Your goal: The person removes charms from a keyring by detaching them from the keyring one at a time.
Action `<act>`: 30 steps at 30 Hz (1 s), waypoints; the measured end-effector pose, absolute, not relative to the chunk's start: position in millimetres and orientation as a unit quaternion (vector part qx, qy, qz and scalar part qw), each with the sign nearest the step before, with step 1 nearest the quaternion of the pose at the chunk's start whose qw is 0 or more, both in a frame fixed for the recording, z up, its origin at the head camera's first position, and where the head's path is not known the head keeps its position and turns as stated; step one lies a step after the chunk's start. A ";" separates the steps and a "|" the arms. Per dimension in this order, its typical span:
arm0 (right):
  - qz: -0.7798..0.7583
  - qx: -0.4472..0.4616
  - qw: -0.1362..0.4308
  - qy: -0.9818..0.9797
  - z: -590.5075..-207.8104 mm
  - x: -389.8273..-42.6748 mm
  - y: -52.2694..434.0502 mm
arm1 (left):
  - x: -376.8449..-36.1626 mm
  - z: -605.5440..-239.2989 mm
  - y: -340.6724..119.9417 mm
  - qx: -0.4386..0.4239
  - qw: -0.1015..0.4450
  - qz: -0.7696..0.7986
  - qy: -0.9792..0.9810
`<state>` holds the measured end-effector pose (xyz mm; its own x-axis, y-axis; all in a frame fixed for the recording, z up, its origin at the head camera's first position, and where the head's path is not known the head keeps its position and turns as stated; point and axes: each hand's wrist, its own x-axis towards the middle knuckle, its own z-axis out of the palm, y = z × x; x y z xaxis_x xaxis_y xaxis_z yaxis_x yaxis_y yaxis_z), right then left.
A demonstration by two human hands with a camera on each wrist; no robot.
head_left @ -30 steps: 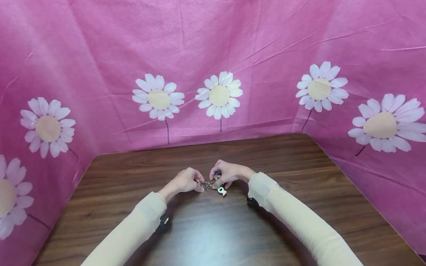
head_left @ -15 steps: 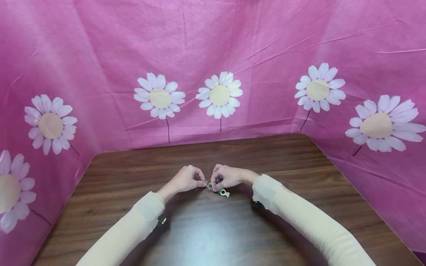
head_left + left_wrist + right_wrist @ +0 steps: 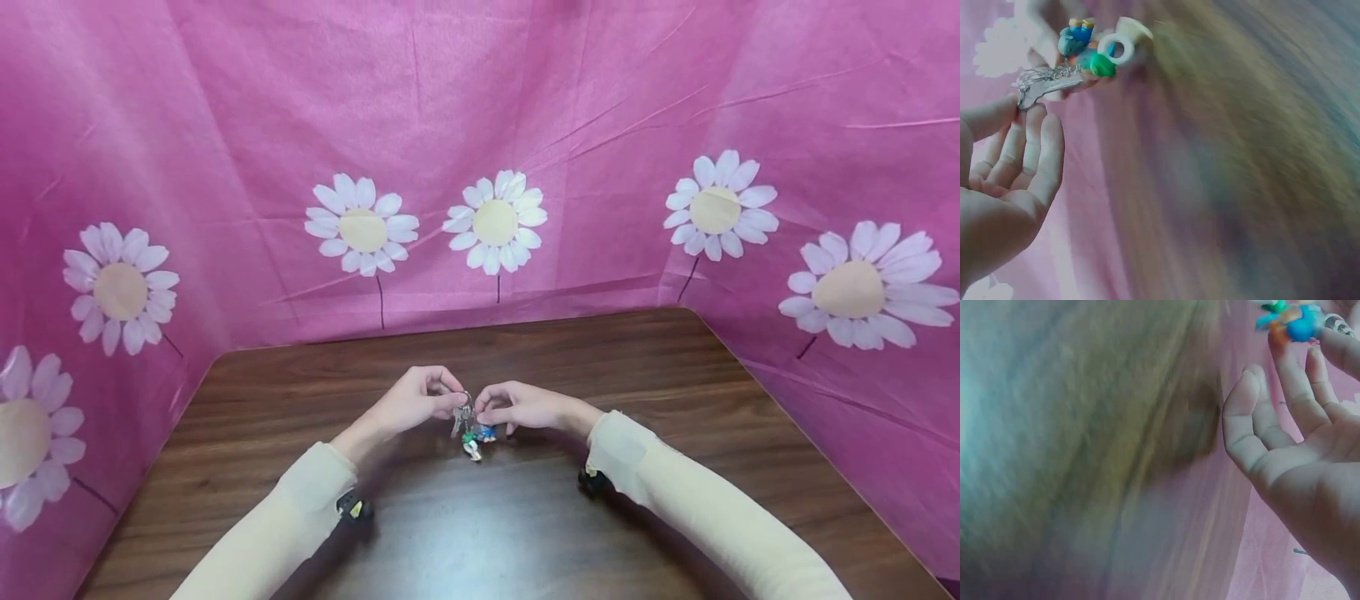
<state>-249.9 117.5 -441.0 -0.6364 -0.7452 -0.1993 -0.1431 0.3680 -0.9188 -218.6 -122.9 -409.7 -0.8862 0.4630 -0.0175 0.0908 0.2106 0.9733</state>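
Observation:
My left hand (image 3: 420, 400) pinches the metal ring of a keychain (image 3: 467, 408) between thumb and forefinger. Silver keys (image 3: 1054, 87) hang from the ring beside thin chains. Two small figurine charms dangle lower: a green and white one (image 3: 471, 446) and a blue one (image 3: 487, 433). On the right, my right hand (image 3: 528, 405) has its thumb and fingertips at the blue figurine, seen between them in the right wrist view as a blurred blue and orange shape (image 3: 1300, 328). Its exact contact there is partly blurred. The other right fingers are loosely bent.
Under both hands lies a dark brown wood-grain table (image 3: 465, 525). A pink cloth (image 3: 420, 108) printed with white daisies hangs along its back and sides. Small dark devices (image 3: 354, 507) sit beneath the sleeved wrists.
My left hand has raised the ring, so keys and charms now hang below it. The figurines swung from lying at the right hand to hanging between the hands. The right hand shifted slightly right.

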 end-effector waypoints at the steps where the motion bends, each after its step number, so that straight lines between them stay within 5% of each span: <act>1: -0.496 -0.285 0.319 0.756 -440.4 -247.9 117.7 | -217.2 -406.0 -122.0 0.172 0.157 0.613 0.755; 7: -0.516 -0.309 0.307 0.738 -430.1 -233.6 112.2 | -209.8 -385.6 -117.6 0.151 0.141 0.638 0.742; 20: -0.558 -0.358 0.199 0.722 -395.1 -208.1 114.9 | -185.2 -361.0 -126.3 0.248 0.069 0.625 0.736; 30: -0.515 -0.395 0.246 0.720 -381.6 -196.1 115.9 | -175.4 -352.4 -125.9 0.251 0.090 0.649 0.713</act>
<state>-196.1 115.9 -381.6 -0.5670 -0.8220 0.0529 -0.3146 0.1568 -0.9362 -175.4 -125.9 -352.4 -0.8575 0.4746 0.1988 0.2422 0.0314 0.9697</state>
